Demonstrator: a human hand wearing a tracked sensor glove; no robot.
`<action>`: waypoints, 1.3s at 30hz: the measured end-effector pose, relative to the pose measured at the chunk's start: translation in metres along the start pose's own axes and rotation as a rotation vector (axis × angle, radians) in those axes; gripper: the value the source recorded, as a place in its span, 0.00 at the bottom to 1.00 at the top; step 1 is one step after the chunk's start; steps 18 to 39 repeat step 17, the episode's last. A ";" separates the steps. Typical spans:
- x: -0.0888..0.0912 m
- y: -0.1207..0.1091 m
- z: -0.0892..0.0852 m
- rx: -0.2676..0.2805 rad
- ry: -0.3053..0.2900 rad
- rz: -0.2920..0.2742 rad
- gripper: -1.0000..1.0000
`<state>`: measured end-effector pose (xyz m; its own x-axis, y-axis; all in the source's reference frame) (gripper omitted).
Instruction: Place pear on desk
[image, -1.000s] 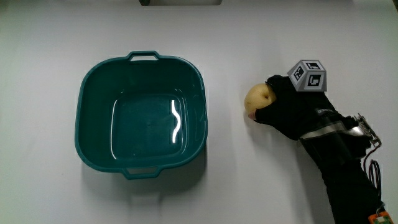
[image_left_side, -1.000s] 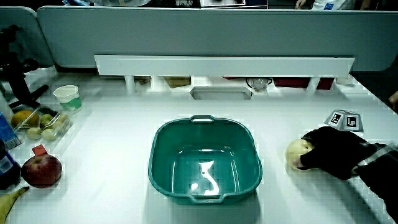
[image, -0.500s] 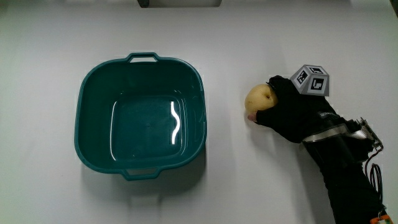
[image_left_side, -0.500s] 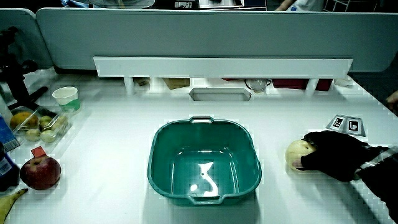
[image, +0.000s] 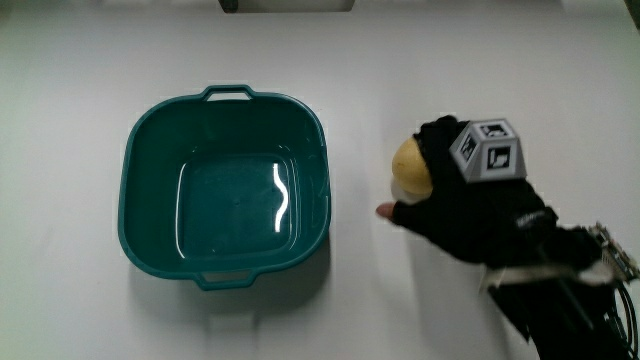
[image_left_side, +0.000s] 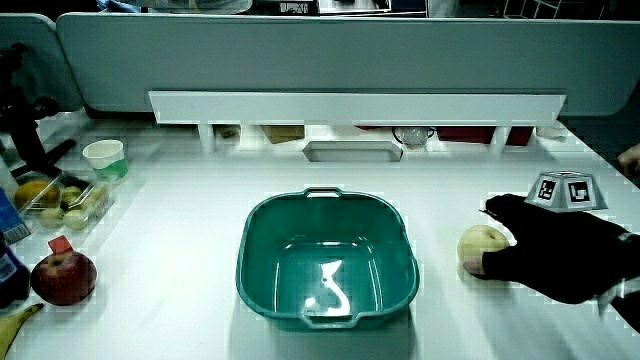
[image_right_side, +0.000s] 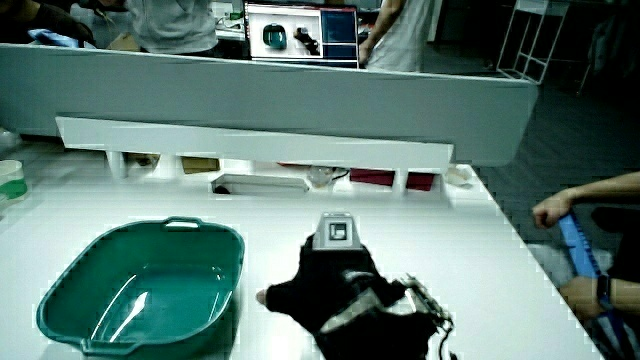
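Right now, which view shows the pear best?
A side view shows the pear best, resting on the table beside the hand. The main view shows it partly covered; the remaining side view hides it under the hand.

Main view overhead, close on table; both side views face partition; all share basin (image: 225, 205).

pear (image: 406, 162) – pale yellow | basin (image: 150, 150) – teal | glove (image: 470, 212) – black

Basin (image: 225, 198) on bench (image: 420, 310). Pear (image: 408, 165) on bench beside basin, apart from it. Hand (image: 468, 200) over pear. Apple (image_left_side: 62, 277), cup (image_left_side: 104, 157) near bench edge, well apart from basin.
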<state>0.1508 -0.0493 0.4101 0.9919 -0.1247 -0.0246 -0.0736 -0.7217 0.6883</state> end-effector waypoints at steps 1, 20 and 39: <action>-0.008 -0.011 0.003 0.040 -0.035 0.018 0.00; -0.087 -0.127 0.001 -0.161 -0.089 0.381 0.00; -0.087 -0.127 0.001 -0.161 -0.089 0.381 0.00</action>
